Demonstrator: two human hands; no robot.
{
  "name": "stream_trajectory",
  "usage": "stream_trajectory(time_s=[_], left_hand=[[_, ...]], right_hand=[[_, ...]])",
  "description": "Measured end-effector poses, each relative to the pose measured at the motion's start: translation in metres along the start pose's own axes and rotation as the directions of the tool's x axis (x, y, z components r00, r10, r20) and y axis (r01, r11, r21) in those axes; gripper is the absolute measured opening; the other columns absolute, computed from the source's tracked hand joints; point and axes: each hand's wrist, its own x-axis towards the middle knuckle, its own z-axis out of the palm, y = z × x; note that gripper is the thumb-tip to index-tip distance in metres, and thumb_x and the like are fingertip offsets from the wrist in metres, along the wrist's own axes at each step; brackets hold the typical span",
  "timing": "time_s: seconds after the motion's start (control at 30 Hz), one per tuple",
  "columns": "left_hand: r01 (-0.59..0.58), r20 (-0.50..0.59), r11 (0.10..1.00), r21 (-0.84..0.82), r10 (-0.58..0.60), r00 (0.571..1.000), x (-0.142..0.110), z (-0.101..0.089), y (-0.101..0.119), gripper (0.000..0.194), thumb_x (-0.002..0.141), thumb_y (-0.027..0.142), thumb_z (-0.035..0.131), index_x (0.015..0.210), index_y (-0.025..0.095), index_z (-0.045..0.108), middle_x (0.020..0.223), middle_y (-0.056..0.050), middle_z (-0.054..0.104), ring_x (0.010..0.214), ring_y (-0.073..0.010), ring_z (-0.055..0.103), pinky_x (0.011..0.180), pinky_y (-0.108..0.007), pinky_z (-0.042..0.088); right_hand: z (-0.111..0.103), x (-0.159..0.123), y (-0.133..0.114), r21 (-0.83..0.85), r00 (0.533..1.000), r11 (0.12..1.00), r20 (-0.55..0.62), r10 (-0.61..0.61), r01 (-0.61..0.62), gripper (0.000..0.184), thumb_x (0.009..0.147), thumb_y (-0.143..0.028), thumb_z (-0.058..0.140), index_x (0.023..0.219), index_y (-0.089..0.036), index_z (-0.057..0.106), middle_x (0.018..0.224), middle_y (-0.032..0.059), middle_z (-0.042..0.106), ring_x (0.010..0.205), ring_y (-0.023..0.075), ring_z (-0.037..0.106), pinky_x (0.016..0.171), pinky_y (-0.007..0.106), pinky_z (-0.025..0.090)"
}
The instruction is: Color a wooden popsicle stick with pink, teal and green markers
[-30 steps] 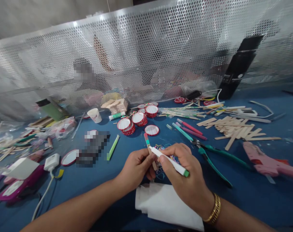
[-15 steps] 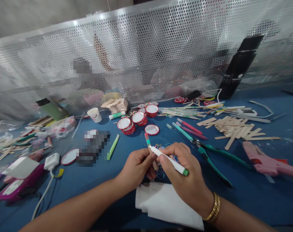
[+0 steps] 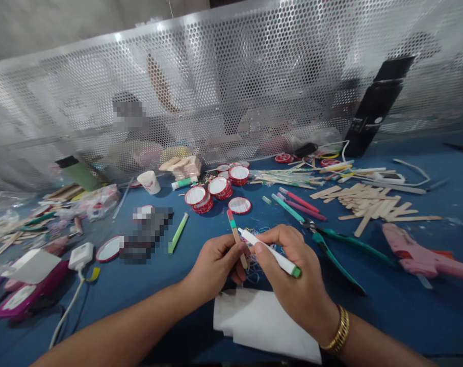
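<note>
Wooden stick: the banded stick (image 3: 235, 234), red at its far end with teal below, stands slantwise between the fingers of the left hand, over the blue table (image 3: 426, 326)
Left hand: the left hand (image 3: 216, 262) pinches the stick between thumb and fingers; the remaining fingers curl beneath
Marker: the white marker (image 3: 272, 254), green at its rear end, points toward the stick; its tip is just beside the stick's right edge, and whether they touch I cannot tell
Right hand: the right hand (image 3: 292, 270) grips the marker in a writing hold, fingers closed around it; a gold bracelet (image 3: 339, 329) circles the wrist
Under the hands: tangled coloured threads (image 3: 256, 267); nearer the person, folded white paper (image 3: 262, 326)
To the right: teal-handled pliers (image 3: 346, 243); a pile of plain sticks (image 3: 377, 206); a pink glue gun (image 3: 411, 250)
Beyond: a white-faced, red-rimmed disc (image 3: 239, 205); a paper cup (image 3: 149, 182); a perforated metal screen (image 3: 254, 76) across the back
</note>
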Motion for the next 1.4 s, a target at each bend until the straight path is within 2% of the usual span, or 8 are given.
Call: stream_trajectory(time_s=[0.2, 0.57, 0.9, 1.2, 1.4], left_hand=[[-0.012, 0.011, 1.0, 0.019, 0.012, 1.0, -0.0003, -0.0003, -0.0027, 0.046, 0.083, 0.06, 0.061, 0.071, 0.016, 0.057, 0.05, 0.001, 0.058, 0.041, -0.0093, 0.053, 0.042, -0.019, 0.044], [-0.002, 0.007, 1.0, 0.004, 0.002, 1.0, -0.0022, 0.0, -0.0013, 0.048, 0.081, 0.063, 0.063, 0.073, 0.016, 0.057, 0.05, 0.001, 0.057, 0.042, -0.0096, 0.053, 0.042, -0.018, 0.043], [0.012, 0.001, 1.0, 0.015, -0.012, 1.0, -0.0011, -0.0005, 0.0005, 0.048, 0.08, 0.063, 0.063, 0.073, 0.016, 0.058, 0.05, 0.0, 0.059, 0.042, -0.0097, 0.053, 0.042, -0.019, 0.044], [-0.016, 0.024, 1.0, 0.024, 0.015, 1.0, -0.001, -0.0011, -0.0027, 0.046, 0.085, 0.06, 0.059, 0.074, 0.016, 0.056, 0.051, 0.002, 0.056, 0.042, -0.0086, 0.052, 0.043, -0.018, 0.043], [-0.007, 0.009, 0.999, 0.043, 0.006, 1.0, -0.0011, -0.0013, -0.0025, 0.046, 0.085, 0.06, 0.058, 0.075, 0.015, 0.056, 0.05, 0.001, 0.058, 0.042, -0.0092, 0.053, 0.042, -0.018, 0.044]], right_hand=[[0.0004, -0.0006, -0.0012, 0.02, 0.999, 0.999, 0.015, -0.04, 0.04, 0.009, 0.091, -0.02, 0.053, 0.083, -0.023, 0.057, 0.073, -0.002, 0.063, 0.07, 0.0156, 0.058, 0.076, 0.035, 0.042], [0.0007, -0.0011, -0.001, 0.014, 0.998, 1.0, 0.063, -0.018, 0.018, 0.01, 0.091, -0.022, 0.054, 0.081, -0.023, 0.057, 0.071, -0.0024, 0.062, 0.07, 0.0161, 0.056, 0.076, 0.034, 0.04], [0.0008, -0.0023, -0.0006, -0.003, 0.999, 1.0, 0.016, -0.028, 0.028, 0.009, 0.09, -0.02, 0.054, 0.083, -0.023, 0.056, 0.074, -0.0029, 0.063, 0.071, 0.0156, 0.058, 0.078, 0.034, 0.04], [0.0021, -0.0025, -0.0003, 0.022, 0.998, 0.999, 0.054, -0.026, 0.025, 0.008, 0.09, -0.02, 0.055, 0.083, -0.023, 0.057, 0.074, -0.0032, 0.062, 0.072, 0.0156, 0.057, 0.079, 0.035, 0.04], [0.0013, -0.0021, 0.0001, -0.015, 0.999, 0.999, 0.026, -0.029, 0.029, 0.009, 0.09, -0.02, 0.054, 0.082, -0.023, 0.056, 0.074, -0.0035, 0.063, 0.072, 0.0155, 0.057, 0.078, 0.034, 0.039]])
